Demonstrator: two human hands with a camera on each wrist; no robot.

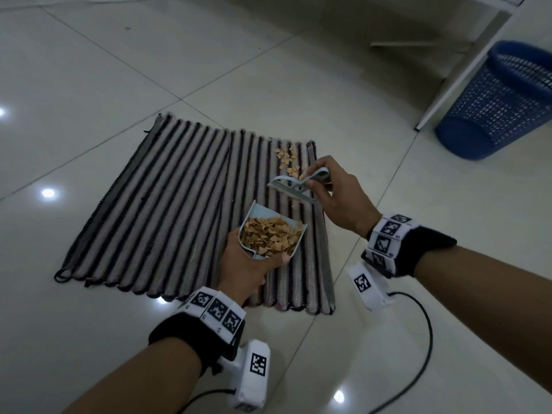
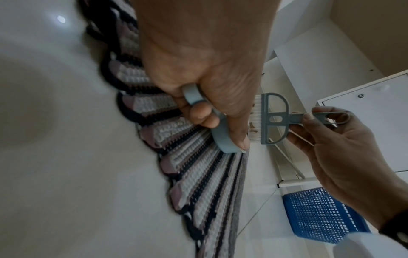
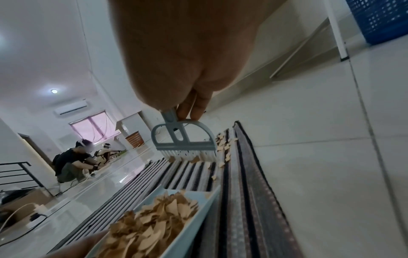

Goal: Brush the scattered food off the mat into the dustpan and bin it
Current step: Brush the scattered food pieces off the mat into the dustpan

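A striped mat lies on the tiled floor. My left hand grips the handle of a light blue dustpan, held over the mat's right part and heaped with tan food pieces. My right hand pinches the handle of a small grey-blue brush, its white bristles just above the mat beyond the pan's mouth. More scattered food lies near the mat's far right corner. In the left wrist view the pan's handle runs through my curled fingers, and the brush shows behind it.
A blue mesh bin stands on the floor to the far right, beside a white furniture leg. Cables trail from my wrist cameras across the tiles near me. In the right wrist view, people crouch far off across the room.
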